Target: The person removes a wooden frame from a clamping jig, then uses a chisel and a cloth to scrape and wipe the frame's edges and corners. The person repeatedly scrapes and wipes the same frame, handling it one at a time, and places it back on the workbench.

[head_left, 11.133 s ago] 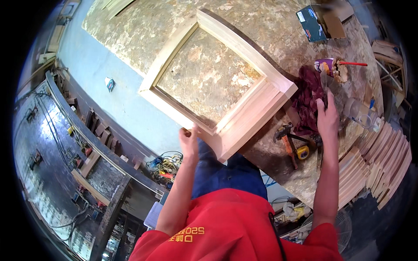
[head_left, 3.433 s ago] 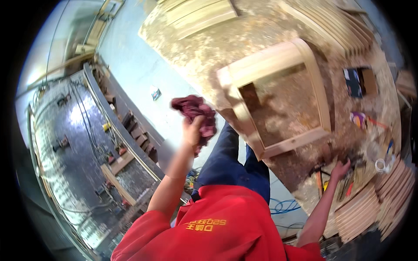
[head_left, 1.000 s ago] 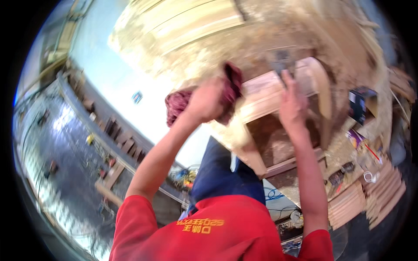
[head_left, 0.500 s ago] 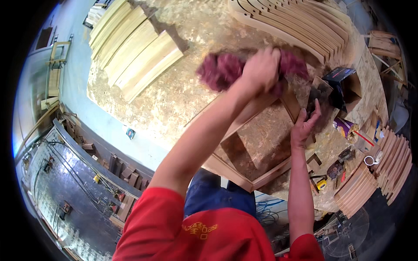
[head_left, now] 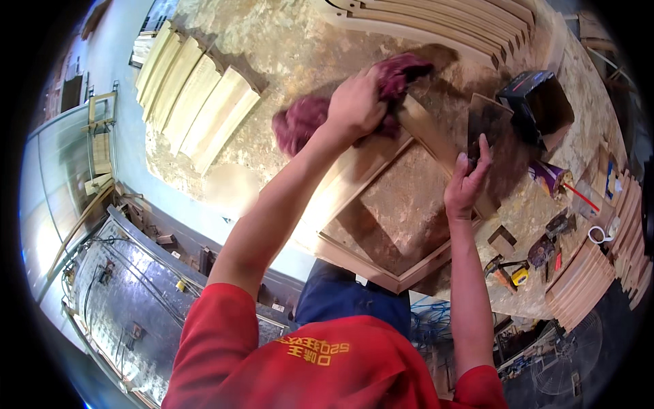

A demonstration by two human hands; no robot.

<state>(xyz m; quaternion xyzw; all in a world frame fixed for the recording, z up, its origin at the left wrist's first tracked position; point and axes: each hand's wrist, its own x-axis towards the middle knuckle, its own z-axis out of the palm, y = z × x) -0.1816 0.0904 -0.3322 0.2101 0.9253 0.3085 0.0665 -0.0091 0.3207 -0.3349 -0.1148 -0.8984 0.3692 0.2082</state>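
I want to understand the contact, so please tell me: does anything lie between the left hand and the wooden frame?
Yes: the maroon cloth, bunched in the left hand, lies between that hand and the far corner of the wooden frame. Whether any finger also touches bare wood is hidden.

my bench (head_left: 279, 37) held: wd frame (head_left: 428, 133) | slats (head_left: 204, 102) L | curved pcs (head_left: 443, 24) far side | blk box (head_left: 523, 94), yel tape msr (head_left: 520, 276) R
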